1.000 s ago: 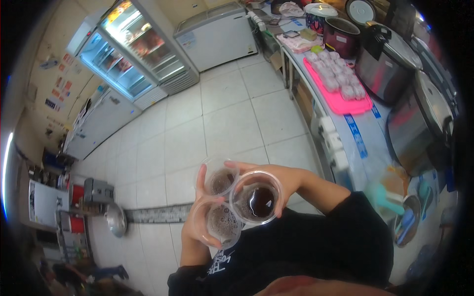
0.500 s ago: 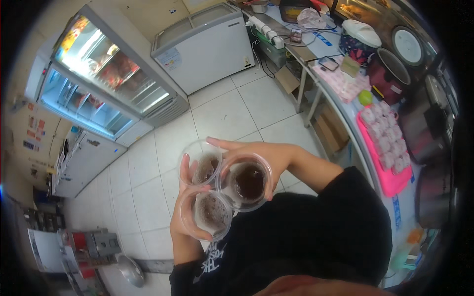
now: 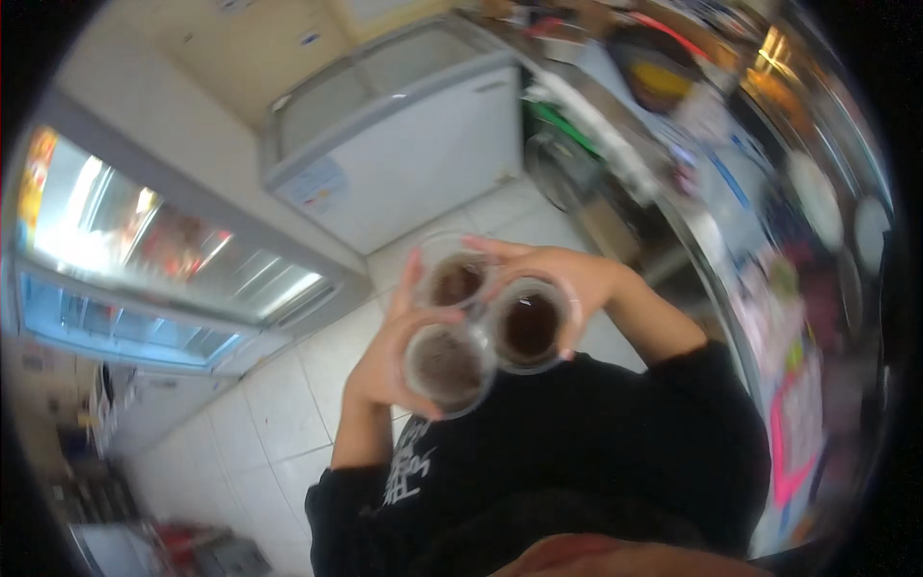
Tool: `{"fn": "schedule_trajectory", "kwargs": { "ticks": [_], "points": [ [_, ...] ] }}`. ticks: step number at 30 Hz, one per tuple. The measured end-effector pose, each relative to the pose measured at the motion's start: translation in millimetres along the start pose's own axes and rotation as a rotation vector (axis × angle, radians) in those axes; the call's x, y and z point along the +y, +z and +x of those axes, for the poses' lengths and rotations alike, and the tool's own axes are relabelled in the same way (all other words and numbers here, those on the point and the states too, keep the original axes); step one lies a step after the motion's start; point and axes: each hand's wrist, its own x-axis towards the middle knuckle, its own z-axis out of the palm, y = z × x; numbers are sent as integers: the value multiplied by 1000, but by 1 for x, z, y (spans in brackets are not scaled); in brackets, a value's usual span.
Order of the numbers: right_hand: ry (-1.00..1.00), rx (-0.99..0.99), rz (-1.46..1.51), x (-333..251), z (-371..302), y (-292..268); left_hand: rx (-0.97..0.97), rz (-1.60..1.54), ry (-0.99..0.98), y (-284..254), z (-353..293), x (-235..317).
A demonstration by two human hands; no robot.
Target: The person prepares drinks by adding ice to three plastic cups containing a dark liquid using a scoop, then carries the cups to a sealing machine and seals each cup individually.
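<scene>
Three clear plastic cups of brown drink are bunched together in front of my body. My left hand [image 3: 380,351] wraps round the near left cup [image 3: 446,367], which has a pale foamy surface. My right hand [image 3: 588,274] is closed round the right cup [image 3: 527,324], whose drink looks darker. Between them at the far side stands the third cup [image 3: 456,279], squeezed by fingers of both hands. All three cups are held upright, their rims touching or nearly so. Motion blurs the picture somewhat.
A white chest freezer [image 3: 413,154] stands ahead, and lit glass-door fridges [image 3: 163,240] stand at left. Along the right runs a cluttered counter [image 3: 735,207], with a pink tray [image 3: 784,452] near my right side. The floor [image 3: 288,413] is pale tile.
The view has turned and come closer to the chest freezer and fridges. Both hands still hold the cups, which now sit slightly higher and farther right in the picture.
</scene>
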Motion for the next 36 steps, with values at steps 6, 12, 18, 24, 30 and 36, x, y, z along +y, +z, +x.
{"fn": "schedule_trajectory", "kwargs": {
  "ticks": [6, 12, 18, 24, 30, 36],
  "points": [
    [-26, -57, 197, 165, 126, -195, 123, 5, -83, -142, 148, -120],
    [-46, -132, 282, 355, 264, -305, 117, 46, -52, -307, 221, -285],
    [64, -144, 272, 569, 394, -411, 154, -68, -174, -472, 291, -476],
    [128, -149, 265, 715, 473, -505, 81, -15, -228, -587, 358, -629],
    [217, -204, 280, 819, 502, -552, 55, 30, -246, -637, 396, -729],
    [270, -164, 237, 875, 484, -543, 27, 72, -324, -631, 373, -788]
  ]
}}
